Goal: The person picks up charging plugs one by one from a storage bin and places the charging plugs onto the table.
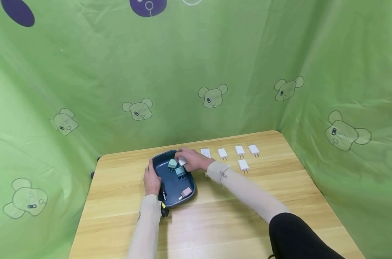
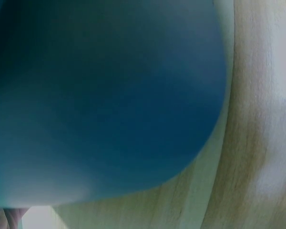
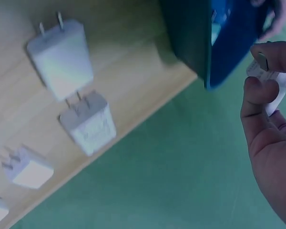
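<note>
A dark blue plastic bin (image 1: 170, 187) stands on the table, its outer wall filling most of the left wrist view. My left hand (image 1: 151, 181) grips it by the left rim. Over its far right part, my right hand (image 1: 192, 159) pinches a white plug-in charger (image 3: 276, 93) between thumb and fingers. Inside the bin lie a light green charger (image 1: 172, 164), a teal charger (image 1: 180, 171) and a pink charger (image 1: 186, 192), with prongs visible on the green and teal ones.
Several white chargers lie right of the bin, including one at the far right (image 1: 253, 149) and one nearer (image 1: 243, 165); my right forearm partly covers others. A black item with a yellow mark (image 1: 164, 209) sits by my left wrist. Green curtains (image 1: 183, 72) hang behind the wooden table (image 1: 215, 230).
</note>
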The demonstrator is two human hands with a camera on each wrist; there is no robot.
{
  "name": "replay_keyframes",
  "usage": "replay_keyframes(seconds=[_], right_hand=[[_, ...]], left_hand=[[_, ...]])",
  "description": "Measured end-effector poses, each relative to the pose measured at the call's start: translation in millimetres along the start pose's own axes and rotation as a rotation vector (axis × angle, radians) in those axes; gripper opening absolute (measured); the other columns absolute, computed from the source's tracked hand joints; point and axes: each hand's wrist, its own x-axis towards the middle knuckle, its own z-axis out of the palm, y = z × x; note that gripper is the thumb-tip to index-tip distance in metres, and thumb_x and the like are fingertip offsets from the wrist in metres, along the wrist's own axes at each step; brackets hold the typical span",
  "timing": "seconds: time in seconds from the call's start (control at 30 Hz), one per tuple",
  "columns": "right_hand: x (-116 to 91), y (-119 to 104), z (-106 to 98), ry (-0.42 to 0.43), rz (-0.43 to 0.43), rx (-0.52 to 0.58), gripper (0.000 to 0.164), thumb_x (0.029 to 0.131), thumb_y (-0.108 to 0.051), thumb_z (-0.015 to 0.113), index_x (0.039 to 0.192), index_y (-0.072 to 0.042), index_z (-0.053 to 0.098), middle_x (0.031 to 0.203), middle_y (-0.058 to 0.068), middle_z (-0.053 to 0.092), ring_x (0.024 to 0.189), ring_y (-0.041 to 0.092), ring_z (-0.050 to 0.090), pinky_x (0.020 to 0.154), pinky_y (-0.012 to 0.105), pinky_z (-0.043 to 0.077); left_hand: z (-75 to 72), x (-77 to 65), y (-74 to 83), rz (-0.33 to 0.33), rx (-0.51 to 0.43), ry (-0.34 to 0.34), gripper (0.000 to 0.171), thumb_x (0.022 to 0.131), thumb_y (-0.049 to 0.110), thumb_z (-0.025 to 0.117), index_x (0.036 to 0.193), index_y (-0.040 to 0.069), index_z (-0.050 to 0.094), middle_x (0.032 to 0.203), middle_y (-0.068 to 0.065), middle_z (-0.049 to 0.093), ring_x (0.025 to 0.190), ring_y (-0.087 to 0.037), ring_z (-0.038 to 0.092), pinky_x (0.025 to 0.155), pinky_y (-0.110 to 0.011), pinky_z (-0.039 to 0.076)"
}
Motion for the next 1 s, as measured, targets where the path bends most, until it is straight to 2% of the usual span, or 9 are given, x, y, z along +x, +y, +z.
replay_keyframes(seconds=[0.17, 0.47, 0.7, 1.0], right_hand=[[-13, 18, -21, 0.053, 0.027, 0.046, 0.048, 0.073, 0.009, 0.069, 0.114, -0.016, 0.068, 0.129, 0.005, 0.057, 0.114, 0.026, 0.061, 0.095, 0.036, 0.058], [-49, 55, -50, 0.164, 0.12, 0.072, 0.052, 0.077, 0.006, 0.067, 0.125, -0.013, 0.067, 0.126, 0.008, 0.061, 0.109, 0.027, 0.063, 0.092, 0.04, 0.06], [-73, 84, -65, 0.246, 0.143, 0.06, 0.048, 0.08, 0.004, 0.065, 0.127, -0.008, 0.066, 0.131, 0.014, 0.063, 0.116, 0.034, 0.062, 0.1, 0.051, 0.056], [-111, 114, -87, 0.257, 0.285, 0.081, 0.046, 0.086, 0.002, 0.059, 0.132, -0.005, 0.06, 0.134, 0.021, 0.056, 0.109, 0.036, 0.06, 0.095, 0.053, 0.057]], left_hand=[[-0.1, -0.2, 2.1, -0.009, -0.014, -0.003, 0.089, 0.084, -0.013, 0.063, 0.161, 0.014, 0.028, 0.13, -0.031, 0.056, 0.109, -0.048, 0.063, 0.102, -0.056, 0.053], [-0.5, 0.6, -1.6, 0.001, -0.025, -0.008, 0.088, 0.084, -0.013, 0.061, 0.161, 0.014, 0.027, 0.129, -0.031, 0.056, 0.108, -0.047, 0.063, 0.102, -0.057, 0.053], [-1.7, 1.1, -4.5, 0.009, -0.011, 0.013, 0.088, 0.083, -0.012, 0.062, 0.16, 0.014, 0.028, 0.128, -0.031, 0.057, 0.106, -0.048, 0.064, 0.099, -0.057, 0.054], [-1.1, 0.0, -1.0, 0.015, -0.009, 0.022, 0.087, 0.083, -0.012, 0.063, 0.16, 0.013, 0.03, 0.128, -0.031, 0.058, 0.107, -0.047, 0.064, 0.1, -0.056, 0.054]])
